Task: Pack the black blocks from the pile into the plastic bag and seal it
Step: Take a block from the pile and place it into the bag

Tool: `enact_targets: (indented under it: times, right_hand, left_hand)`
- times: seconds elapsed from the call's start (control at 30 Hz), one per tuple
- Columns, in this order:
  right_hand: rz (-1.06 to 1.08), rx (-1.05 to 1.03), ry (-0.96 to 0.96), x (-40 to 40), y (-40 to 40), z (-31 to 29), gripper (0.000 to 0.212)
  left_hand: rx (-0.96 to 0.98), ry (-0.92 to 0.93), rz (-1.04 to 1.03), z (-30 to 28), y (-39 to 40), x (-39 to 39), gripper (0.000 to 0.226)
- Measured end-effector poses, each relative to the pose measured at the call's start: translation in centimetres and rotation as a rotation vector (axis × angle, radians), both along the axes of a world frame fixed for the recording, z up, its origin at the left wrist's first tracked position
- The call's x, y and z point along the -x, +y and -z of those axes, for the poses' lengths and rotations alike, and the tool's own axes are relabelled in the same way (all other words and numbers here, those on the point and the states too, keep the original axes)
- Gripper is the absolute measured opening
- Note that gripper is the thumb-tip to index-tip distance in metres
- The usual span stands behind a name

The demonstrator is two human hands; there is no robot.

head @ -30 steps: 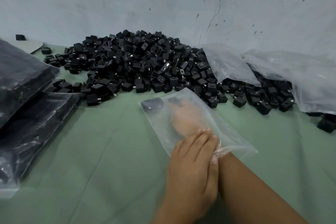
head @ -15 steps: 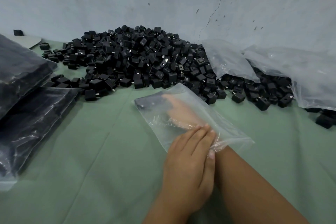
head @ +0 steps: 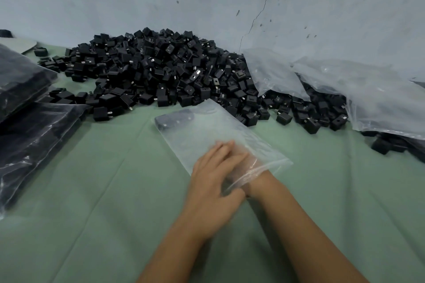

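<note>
The bag (head: pixel 207 131) lies flat on the desk (head: pixel 92 190), just in front of the pile (head: pixel 161 71), with its mouth toward the person. The right hand (head: pixel 239 163) is inside the bag, seen only through the plastic; its fingers seem stretched forward, but the film and the blur hide them, so I cannot tell if they hold anything. The left hand (head: pixel 213 177) lies on top of the bag mouth with fingers (head: pixel 220 151) nearly straight, pressing the plastic down, and the thumb at the mouth edge. Some dark blocks (head: pixel 174 117) sit at the far closed end of the bag, next to the pile's edge. I think the main risk is the thin film: if the right hand moves while the left presses too weakly, the bag can slide toward the pile, and the blocks inside can follow the hand toward the mouth. The blocks have small metal prongs, so hard pushing could pierce or stretch the plastic. Also the mouth is crumpled around the wrist, and it may then close badly at sealing. The desk is covered with a green cloth that has long creases, so it gives little firm support. Dark filled bags (head: pixel 27 126) lie at the left, and loose clear plastic sheets (head: pixel 345 89) cover blocks at the right. Behind stands a pale wall (head: pixel 138 2) with a crack and small marks.
</note>
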State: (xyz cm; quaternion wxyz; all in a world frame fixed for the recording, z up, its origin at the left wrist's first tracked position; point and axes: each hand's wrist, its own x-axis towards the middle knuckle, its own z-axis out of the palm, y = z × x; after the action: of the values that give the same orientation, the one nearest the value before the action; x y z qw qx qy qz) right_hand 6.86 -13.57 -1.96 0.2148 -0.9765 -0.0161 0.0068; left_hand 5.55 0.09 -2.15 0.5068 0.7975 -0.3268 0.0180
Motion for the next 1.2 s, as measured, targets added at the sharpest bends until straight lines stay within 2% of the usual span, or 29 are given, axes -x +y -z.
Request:
enact_targets:
  times: [0.03,0.13,0.27,0.33,0.4,0.53,0.6,0.7,0.77,0.87,1.0,1.13,1.2]
  right_hand:
    - [-0.037,0.102,0.012,0.4,-0.3,-0.1,0.047]
    - [0.03,0.078,-0.188,2.5,-1.3,-0.1,0.036]
    - [-0.008,0.061,-0.227,3.4,-1.5,0.7,0.03]
    - [-0.092,0.136,-0.17,2.8,-1.7,0.5,0.035]
    - [-0.119,0.124,-0.088,2.6,-2.0,0.4,0.033]
    - [0.02,-0.234,-0.084,2.5,-2.8,0.8,0.017]
    - [0.134,-0.248,-0.291,2.6,-2.9,1.1,0.017]
    - [0.282,-0.269,-0.705,2.4,-3.4,0.6,0.018]
    - [0.408,-0.368,-0.823,1.6,-4.1,0.0,0.02]
    - [0.532,-0.507,-0.695,-1.0,-5.5,-0.8,0.037]
    - [0.463,-0.587,-0.411,-4.5,-6.9,-0.7,0.064]
    - [0.449,-0.387,-0.208,-6.7,-7.5,0.4,0.068]
    - [0.525,-0.341,-0.224,-7.3,-7.7,0.9,0.062]
  left_hand:
    - [-0.027,0.017,0.022,0.0,0.2,-0.3,0.061]
    - [-0.311,-0.038,0.026,0.4,0.8,-0.9,0.07]
    - [-0.615,-0.163,-0.061,0.7,0.6,-0.1,0.079]
    - [-0.639,-0.21,-0.123,0.6,0.3,0.7,0.084]
    - [-0.613,-0.198,-0.178,0.4,0.2,1.2,0.085]
    - [-0.602,-0.155,-0.275,0.3,0.2,1.2,0.082]
    - [-0.645,-0.122,-0.325,0.4,-0.1,0.9,0.077]
    - [-0.73,-0.089,-0.401,0.8,-0.5,0.2,0.068]
    - [-0.774,-0.078,-0.453,1.0,-0.5,-0.1,0.067]
    - [-0.779,-0.078,-0.491,1.2,-0.3,-0.5,0.064]
    - [-0.726,-0.141,-0.449,1.4,-0.2,-0.8,0.06]
    - [-0.681,-0.143,-0.38,1.9,-0.2,-1.1,0.058]
    - [-0.678,-0.137,-0.37,2.1,-0.2,-1.1,0.058]
